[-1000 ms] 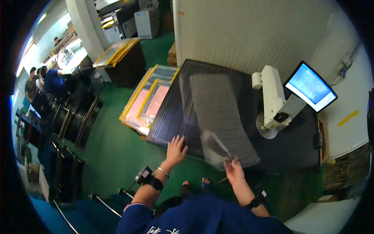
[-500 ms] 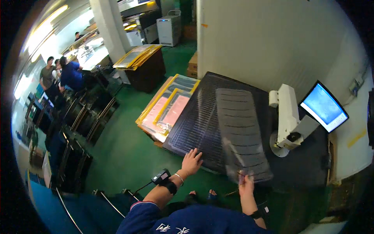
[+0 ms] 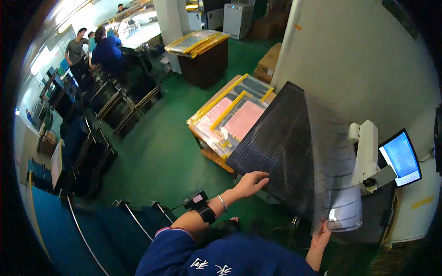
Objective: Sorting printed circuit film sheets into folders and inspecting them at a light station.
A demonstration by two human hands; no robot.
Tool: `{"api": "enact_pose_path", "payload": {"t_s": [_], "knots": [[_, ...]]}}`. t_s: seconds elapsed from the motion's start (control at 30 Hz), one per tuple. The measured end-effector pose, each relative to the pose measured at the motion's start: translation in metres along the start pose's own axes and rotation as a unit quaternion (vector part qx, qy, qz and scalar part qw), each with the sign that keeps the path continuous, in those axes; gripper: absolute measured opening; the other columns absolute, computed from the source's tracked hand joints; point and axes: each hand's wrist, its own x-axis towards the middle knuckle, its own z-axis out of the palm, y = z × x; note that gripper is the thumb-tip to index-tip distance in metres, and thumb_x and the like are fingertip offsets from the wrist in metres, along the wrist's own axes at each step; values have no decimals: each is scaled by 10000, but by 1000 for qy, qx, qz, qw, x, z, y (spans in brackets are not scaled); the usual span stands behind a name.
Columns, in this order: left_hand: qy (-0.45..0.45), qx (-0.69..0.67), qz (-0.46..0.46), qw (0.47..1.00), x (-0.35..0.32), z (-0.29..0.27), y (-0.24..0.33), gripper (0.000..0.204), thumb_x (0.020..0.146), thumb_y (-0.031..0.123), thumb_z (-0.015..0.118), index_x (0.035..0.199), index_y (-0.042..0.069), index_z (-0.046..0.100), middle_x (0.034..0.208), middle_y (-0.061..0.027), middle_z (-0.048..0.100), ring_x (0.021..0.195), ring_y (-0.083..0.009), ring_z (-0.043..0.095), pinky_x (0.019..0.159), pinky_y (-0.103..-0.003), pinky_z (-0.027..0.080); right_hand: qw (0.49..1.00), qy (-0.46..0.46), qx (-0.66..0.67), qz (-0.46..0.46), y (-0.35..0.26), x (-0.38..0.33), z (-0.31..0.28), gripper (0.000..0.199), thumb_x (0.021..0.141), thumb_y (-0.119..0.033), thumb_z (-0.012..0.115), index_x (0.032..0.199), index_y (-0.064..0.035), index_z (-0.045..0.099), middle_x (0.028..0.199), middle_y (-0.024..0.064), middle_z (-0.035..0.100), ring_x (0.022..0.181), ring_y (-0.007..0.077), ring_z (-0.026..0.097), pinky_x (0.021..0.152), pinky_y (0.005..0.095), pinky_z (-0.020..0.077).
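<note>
Head view: translucent, dark-striped sheet [image 3: 332,161] tight in right hand [image 3: 321,235], left hand [image 3: 251,184] unclenched

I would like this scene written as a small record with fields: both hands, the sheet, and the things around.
Left hand: holding nothing, at the near edge of the black tabletop; contact unclear
Right hand: pinching the near edge of the striped sheet
Sheet: see-through, with dark lines across
Right of sheet: white stand and lit monitor
Left of tabletop: yellow-edged pink panels
Upper left: people in the background
</note>
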Motion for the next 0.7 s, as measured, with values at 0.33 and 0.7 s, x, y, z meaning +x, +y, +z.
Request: {"api": "enact_pose_path", "payload": {"t_s": [0.33,0.7], "knots": [[0,-100,-93,991,-9,-98,-37,337,869,236,580,1066,-38,590,916,-63,639,829,-112,586,754,-265,479,997,-54,-42,-46,21,9,121,389,920,-103,461,1307,-115,413,1171,47,539,1049,170,514,896,278,414],[72,-268,-64,959,101,-342,2,647,892,395,492,1361,34,230,1259,-201,449,1128,-273,490,905,-388,448,992,-94,-82,-18,131,27,279,480,833,-44,568,1287,-113,430,1209,27,506,1028,158,522,819,279,452]]}}
